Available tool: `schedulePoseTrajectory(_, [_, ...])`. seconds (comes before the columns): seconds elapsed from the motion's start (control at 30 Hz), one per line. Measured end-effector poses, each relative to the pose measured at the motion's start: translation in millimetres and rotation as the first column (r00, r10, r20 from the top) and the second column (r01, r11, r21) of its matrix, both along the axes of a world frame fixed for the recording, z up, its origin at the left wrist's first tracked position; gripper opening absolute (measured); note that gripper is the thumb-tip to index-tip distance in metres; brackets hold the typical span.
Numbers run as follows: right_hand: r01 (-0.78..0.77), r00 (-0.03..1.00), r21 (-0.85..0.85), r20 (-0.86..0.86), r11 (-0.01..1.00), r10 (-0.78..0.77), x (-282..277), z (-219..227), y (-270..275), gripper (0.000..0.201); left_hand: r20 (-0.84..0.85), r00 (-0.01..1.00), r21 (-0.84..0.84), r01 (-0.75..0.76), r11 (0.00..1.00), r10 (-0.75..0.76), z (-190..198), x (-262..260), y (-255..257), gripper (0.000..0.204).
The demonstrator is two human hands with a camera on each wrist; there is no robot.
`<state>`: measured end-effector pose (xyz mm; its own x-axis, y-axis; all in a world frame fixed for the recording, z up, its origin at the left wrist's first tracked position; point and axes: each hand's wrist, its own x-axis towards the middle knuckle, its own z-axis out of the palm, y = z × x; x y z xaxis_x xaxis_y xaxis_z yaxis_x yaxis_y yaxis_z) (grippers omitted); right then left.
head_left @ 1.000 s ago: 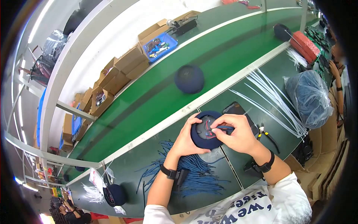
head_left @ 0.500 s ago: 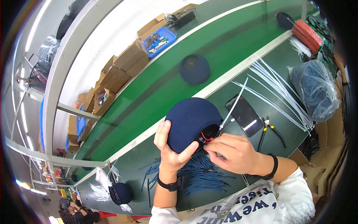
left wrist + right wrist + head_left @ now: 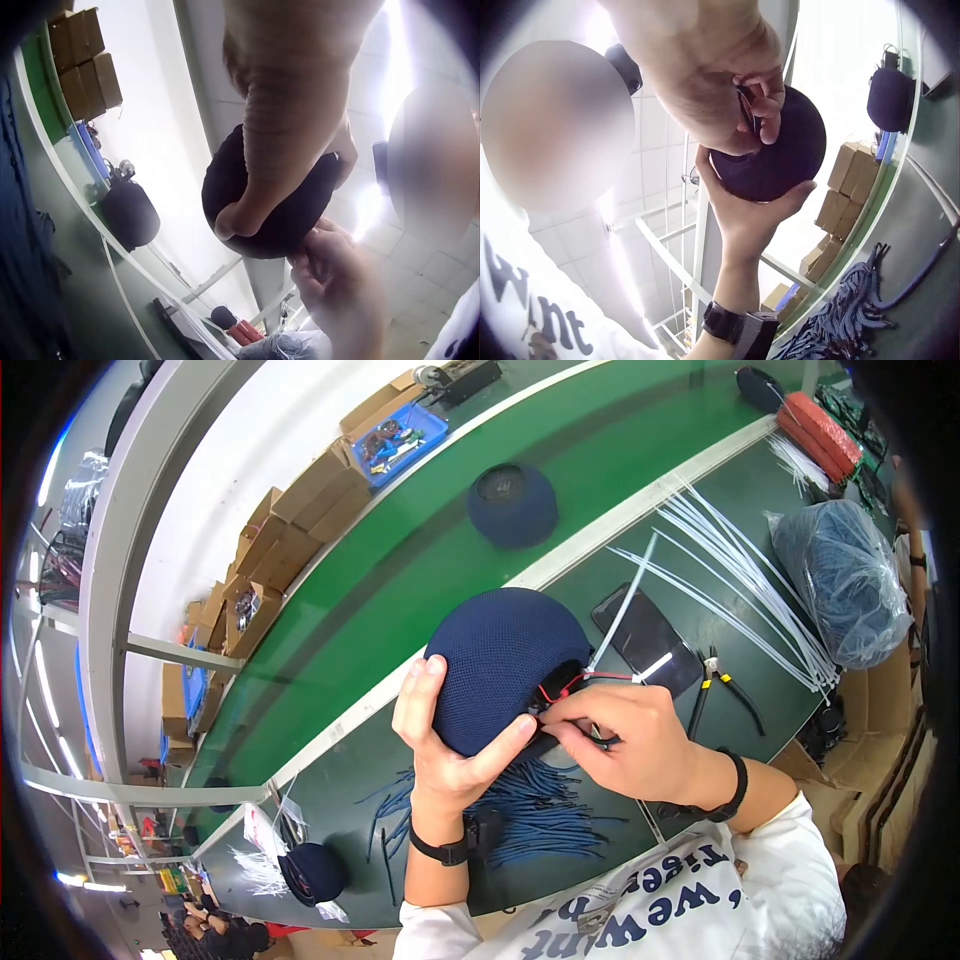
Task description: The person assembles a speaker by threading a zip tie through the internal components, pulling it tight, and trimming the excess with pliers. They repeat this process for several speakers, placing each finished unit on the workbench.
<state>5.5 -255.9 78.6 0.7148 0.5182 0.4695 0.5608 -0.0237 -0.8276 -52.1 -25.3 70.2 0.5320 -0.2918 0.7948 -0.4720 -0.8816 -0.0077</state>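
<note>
A round dark blue speaker (image 3: 505,660) covered in knit mesh is tilted so its opening faces my right side. My left hand (image 3: 445,735) grips it from the left, thumb near the opening's rim. At that opening, my right hand (image 3: 625,735) pinches a dark cord (image 3: 748,109), shown curling through its fingers in the right wrist view. Red wires (image 3: 562,688) come out of the opening. A white cable tie (image 3: 625,600) sticks up beside it. The cord's far end is hidden by the fingers and speaker.
Below the speaker lies a pile of blue cords (image 3: 550,820). To the right are a phone (image 3: 650,640), cutting pliers (image 3: 710,680), a fan of white cable ties (image 3: 740,580) and a plastic-wrapped bundle (image 3: 845,590). Another round speaker (image 3: 512,505) sits on the green belt (image 3: 400,580).
The speaker has been raised and tipped, its opening turning from facing up to facing right. My right hand stays at the opening. The cable tie and red wires now stick out at the side.
</note>
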Motion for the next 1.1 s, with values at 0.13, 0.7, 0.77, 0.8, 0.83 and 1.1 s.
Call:
schedulePoseTrajectory(0.13, [0.050,0.992,0.012,-0.119,0.999,-0.048,-4,-4,3,0.015,-0.024,1.000,0.011,-0.007,1.000,0.007,1,-1,-2,0.055])
schedulePoseTrajectory(0.7, [0.100,0.988,0.041,-0.124,0.994,-0.095,-11,-11,9,0.013,-0.050,0.998,-0.023,-0.033,0.999,0.031,3,3,-10,0.053])
schedulePoseTrajectory(0.77, [0.053,0.995,0.020,-0.089,0.998,-0.051,-11,-3,8,0.012,-0.069,0.996,-0.043,-0.050,0.998,0.047,1,5,-10,0.055])
schedulePoseTrajectory(0.8, [0.047,0.996,0.013,-0.071,0.999,-0.046,-11,-3,8,0.012,-0.091,0.995,-0.037,-0.054,0.998,0.051,1,4,-9,0.057])
schedulePoseTrajectory(0.83, [0.041,0.998,0.005,-0.050,0.999,-0.041,-10,-5,9,0.011,-0.110,0.992,-0.030,-0.058,0.998,0.055,2,3,-8,0.059])
schedulePoseTrajectory(1.1, [0.447,0.890,0.024,-0.113,0.894,-0.442,62,13,-37,0.011,-0.334,0.929,-0.390,-0.291,0.874,0.161,1,37,21,0.110])
